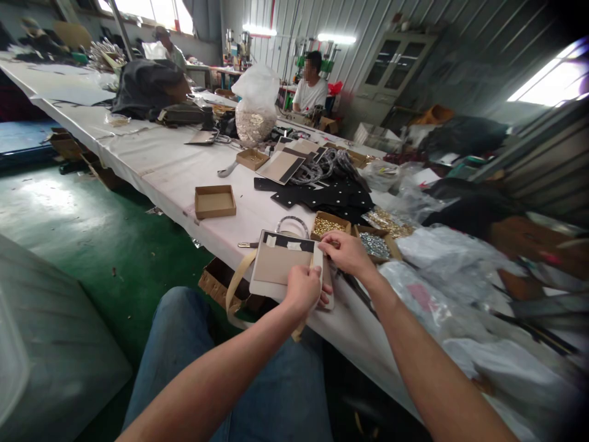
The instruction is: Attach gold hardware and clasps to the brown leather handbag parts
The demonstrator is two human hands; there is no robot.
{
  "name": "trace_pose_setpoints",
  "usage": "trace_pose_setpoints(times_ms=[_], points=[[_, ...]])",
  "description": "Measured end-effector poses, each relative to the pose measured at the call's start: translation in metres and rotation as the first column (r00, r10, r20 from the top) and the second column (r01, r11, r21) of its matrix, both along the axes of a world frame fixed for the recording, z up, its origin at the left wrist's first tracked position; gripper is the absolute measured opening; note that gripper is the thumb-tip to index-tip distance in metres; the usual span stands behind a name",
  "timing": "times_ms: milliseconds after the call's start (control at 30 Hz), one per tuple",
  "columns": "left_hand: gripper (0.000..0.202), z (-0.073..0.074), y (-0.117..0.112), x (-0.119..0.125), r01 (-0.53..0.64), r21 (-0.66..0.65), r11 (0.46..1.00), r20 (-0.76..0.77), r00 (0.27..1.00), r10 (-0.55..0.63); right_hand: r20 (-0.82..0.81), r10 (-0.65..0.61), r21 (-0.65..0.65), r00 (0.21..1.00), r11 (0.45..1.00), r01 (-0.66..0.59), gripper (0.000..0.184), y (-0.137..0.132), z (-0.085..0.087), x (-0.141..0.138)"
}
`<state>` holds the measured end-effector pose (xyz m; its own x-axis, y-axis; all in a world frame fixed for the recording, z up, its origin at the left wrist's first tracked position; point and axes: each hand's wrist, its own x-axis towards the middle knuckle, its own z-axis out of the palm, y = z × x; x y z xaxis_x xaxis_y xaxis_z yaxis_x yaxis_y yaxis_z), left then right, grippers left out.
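Note:
At the table edge above my knees lies a flat beige bag panel (275, 265) with a black strip and white tape pieces along its top. A grey-patterned loop handle (294, 220) stands out behind it, and a cream strap (238, 283) hangs from its left side. My left hand (304, 290) grips the panel's right side, thumb on top and fingers underneath. My right hand (346, 250) is pinched closed at the upper right corner; what is between its fingertips is hidden. Beside it are a box of gold-coloured fittings (329, 226) and a box of silver rings (373, 244).
A shallow cardboard box (215, 202) rests left of the panel. Behind are black punched pieces (334, 199), beige panels (280, 166) and a bulging clear bag (256, 120). Plastic bags (442, 264) crowd the right. A person (311, 86) sits across the table.

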<state>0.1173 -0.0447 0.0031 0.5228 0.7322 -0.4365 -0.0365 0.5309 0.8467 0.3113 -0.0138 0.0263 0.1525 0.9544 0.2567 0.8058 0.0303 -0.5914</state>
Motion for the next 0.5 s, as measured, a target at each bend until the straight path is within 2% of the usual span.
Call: trace_pose_setpoints(times_ms=[133,300,500], points=[[0.045,-0.013,0.0,0.006,-0.001,-0.004,1.0,-0.025,1.0,0.001,0.044,0.029,-0.038,0.999,0.999,-0.027,0.018,0.005,-0.012,0.006],[0.048,-0.028,0.001,0.017,0.041,0.073,0.997,-0.11,0.993,-0.032,0.032,0.039,-0.053,0.999,0.998,-0.037,0.016,0.006,-0.016,0.012],[0.057,-0.031,0.004,0.019,0.1,0.085,0.991,-0.164,0.983,-0.085,0.03,0.022,-0.09,0.999,0.996,-0.019,0.017,0.009,-0.015,0.017]])
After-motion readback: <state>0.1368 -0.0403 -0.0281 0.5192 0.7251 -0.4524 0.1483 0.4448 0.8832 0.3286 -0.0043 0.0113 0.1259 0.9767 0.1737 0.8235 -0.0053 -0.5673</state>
